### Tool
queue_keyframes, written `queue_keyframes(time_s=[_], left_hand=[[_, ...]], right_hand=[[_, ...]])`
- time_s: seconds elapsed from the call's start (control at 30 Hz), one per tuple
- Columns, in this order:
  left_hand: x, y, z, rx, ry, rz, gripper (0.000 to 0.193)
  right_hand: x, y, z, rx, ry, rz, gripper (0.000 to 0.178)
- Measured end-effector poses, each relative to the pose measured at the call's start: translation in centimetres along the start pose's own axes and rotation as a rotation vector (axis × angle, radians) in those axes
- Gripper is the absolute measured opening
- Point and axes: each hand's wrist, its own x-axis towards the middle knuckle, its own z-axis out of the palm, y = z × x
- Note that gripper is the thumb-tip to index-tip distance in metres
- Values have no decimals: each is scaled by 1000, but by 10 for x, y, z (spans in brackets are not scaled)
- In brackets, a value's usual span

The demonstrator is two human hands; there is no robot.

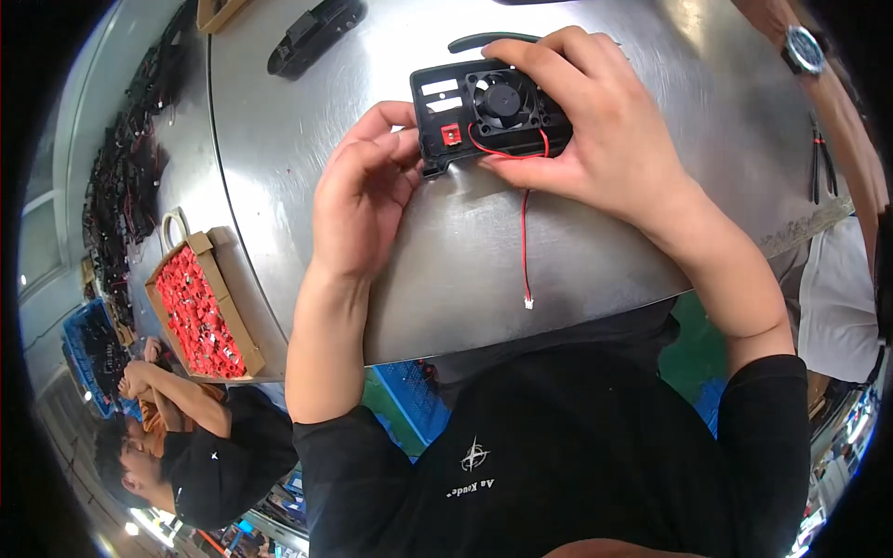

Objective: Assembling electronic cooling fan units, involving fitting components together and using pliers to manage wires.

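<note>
Black rectangular plastic housing (434, 112), gripped by right hand (609, 121), left hand (358, 191) alongside with hold unclear, seems mid-assembly, next calling for care with the thin red cable (525, 244) between.

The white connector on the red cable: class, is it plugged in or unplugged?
Unplugged: the white connector shows at the red cable's loose end, against the metal tabletop, with no socket joined to it.

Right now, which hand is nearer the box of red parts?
Left. The left hand, at the left end of the black case, is beyond the box and to its right. The right hand, holding the case's right end, is farther rightward.
</note>
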Motion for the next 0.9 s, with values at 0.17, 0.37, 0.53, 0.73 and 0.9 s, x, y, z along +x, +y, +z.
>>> queue_keyframes(time_s=[0.17,0.37,0.53,0.73,0.9], left_hand=[[-10,5,5,409,84,28,19],[-9,15,-4,578,93,-52,24],[-13,13,0,620,148,-4,34],[-10,9,-4,749,92,54,57],[-5,7,-8,513,79,19,54]], right_hand=[[-2,-3,3,-17,-14,-41,67],[-2,-6,6,-62,-76,-42,73],[-2,-7,9,-132,-136,-43,71],[-1,-8,10,-135,-170,-14,68],[2,-10,9,-117,-193,-32,67]])
